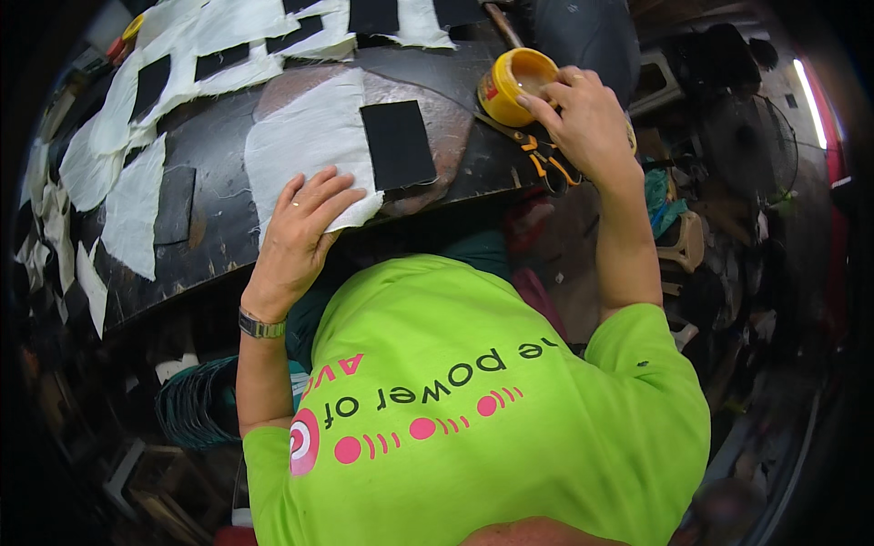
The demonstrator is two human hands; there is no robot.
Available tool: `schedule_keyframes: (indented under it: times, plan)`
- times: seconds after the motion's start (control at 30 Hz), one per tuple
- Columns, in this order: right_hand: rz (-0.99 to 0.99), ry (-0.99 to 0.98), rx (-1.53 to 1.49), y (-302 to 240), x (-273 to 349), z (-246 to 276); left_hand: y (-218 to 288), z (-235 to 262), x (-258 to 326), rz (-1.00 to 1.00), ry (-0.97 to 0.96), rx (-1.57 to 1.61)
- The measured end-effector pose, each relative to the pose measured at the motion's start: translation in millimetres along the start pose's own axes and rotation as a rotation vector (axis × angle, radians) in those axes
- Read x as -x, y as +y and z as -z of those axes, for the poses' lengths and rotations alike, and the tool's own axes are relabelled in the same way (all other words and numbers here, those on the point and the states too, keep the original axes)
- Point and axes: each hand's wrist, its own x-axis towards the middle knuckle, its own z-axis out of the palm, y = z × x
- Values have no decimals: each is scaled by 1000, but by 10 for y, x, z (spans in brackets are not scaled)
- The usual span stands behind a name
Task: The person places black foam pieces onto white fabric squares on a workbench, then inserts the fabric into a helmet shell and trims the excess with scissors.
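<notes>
My left hand (305,214) lies with its fingers spread over the near edge of a white cloth piece (305,136), pressing it to the table. A black rectangular piece (399,144) rests on the right side of that cloth, just beyond my fingertips. At the right, my right hand (583,118) grips the rim of an open yellow jar (503,89), thumb and fingers apart across the edge. Pale, thick stuff shows inside the jar. Whether the fingers also pinch anything there is hidden. Orange-handled scissors (543,162) lie beside the jar, under my right wrist.
The dark worktable (218,200) has a worn near edge. More white cloth strips (255,68) with black pieces (153,86) spread over its far and left parts. A wooden-handled tool (503,25) lies behind the jar. A fan (751,146) stands off to the right.
</notes>
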Motion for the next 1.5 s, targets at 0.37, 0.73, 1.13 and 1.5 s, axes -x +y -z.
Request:
schedule_keyframes:
  times: [0.37,0.73,1.13,1.5]
  plan:
    - [477,22,-832,-903,-629,-922,-52,85,212,82,34,121]
    - [528,-33,-327,-909,-693,-1352,52,161,242,55,-13,14]
    - [383,-15,-1426,-982,-769,-1066,-591,374,-696,86,121,238]
    - [305,49,-1467,-1010,24,-852,-892,512,-607,-113,-221,718]
